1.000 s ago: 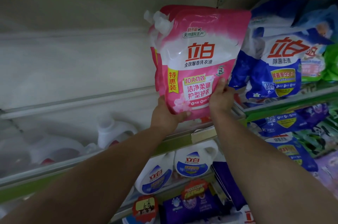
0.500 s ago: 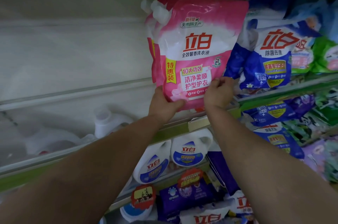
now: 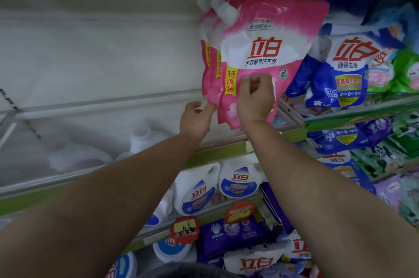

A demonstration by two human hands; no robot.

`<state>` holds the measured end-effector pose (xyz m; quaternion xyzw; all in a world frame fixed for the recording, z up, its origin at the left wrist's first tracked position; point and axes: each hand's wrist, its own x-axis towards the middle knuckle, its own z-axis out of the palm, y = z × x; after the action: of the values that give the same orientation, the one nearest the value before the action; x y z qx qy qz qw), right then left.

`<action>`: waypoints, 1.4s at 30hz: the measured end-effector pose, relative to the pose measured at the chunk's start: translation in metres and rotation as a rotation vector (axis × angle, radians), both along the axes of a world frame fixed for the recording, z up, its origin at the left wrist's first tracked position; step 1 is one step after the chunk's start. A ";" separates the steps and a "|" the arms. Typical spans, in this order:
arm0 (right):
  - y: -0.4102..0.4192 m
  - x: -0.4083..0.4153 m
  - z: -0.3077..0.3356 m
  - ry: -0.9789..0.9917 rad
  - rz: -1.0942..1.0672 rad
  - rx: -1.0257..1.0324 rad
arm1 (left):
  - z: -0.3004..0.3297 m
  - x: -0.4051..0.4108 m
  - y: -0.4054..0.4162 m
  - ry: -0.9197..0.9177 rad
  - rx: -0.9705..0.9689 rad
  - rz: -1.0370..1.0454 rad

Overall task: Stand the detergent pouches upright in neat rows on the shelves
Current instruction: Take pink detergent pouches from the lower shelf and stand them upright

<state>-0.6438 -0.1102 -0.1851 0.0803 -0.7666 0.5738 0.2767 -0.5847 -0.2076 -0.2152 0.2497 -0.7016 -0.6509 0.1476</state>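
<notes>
- Two hands up at the pink pouch (image 3: 269,51), both reaching from below.
- Right hand (image 3: 255,98): fingers curled in front of the pouch's lower face, knuckles toward the camera. Looks like a pinch on the film, but the actual contact is hidden behind the fingers, so I can't tell if it has hold.
- Left hand (image 3: 196,120): fingers loosely bent, tips at the pouch's lower left edge, touching or just beside it. Nothing gripped.
- Pink pouch stands upright on the upper shelf (image 3: 217,153), leaning slightly right, spout at its top left corner.
- More pink pouches (image 3: 209,55) stand directly behind it, edges showing on its left.
- Blue pouch (image 3: 347,66) is just beside it on the right, tilted, its top touching the pink one's right edge; a green pouch (image 3: 405,71) sits further right.
- Shelf space left of the pink row holds a blurred white bottle (image 3: 145,139) behind the clear front rail.
- Lower shelf: white bottles (image 3: 238,178) with blue labels, purple packs (image 3: 231,237), red price tags (image 3: 184,229).
</notes>
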 end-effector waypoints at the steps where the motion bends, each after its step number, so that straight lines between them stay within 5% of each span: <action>1: -0.005 0.005 -0.001 0.024 0.021 0.020 | 0.000 0.003 -0.005 -0.005 -0.002 0.026; 8: -0.054 0.043 -0.005 0.204 0.168 0.270 | 0.002 0.041 -0.055 -0.029 -0.022 0.209; 16: -0.136 0.096 -0.013 0.136 0.430 0.355 | 0.006 0.099 -0.124 -0.044 -0.047 0.403; 31: -0.250 0.172 -0.017 0.107 0.754 0.430 | 0.013 0.197 -0.223 0.011 -0.098 0.758; 39: -0.295 0.207 -0.022 0.114 0.865 0.453 | 0.026 0.258 -0.282 -0.052 -0.392 1.064; 42: -0.311 0.219 -0.025 0.131 0.899 0.441 | 0.037 0.282 -0.308 -0.128 -0.274 1.231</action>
<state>-0.4252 -0.4214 -0.2098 0.4951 -0.7400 0.4545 0.0263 -0.3024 -0.5156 -0.1785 0.6246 -0.5140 -0.3349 0.4832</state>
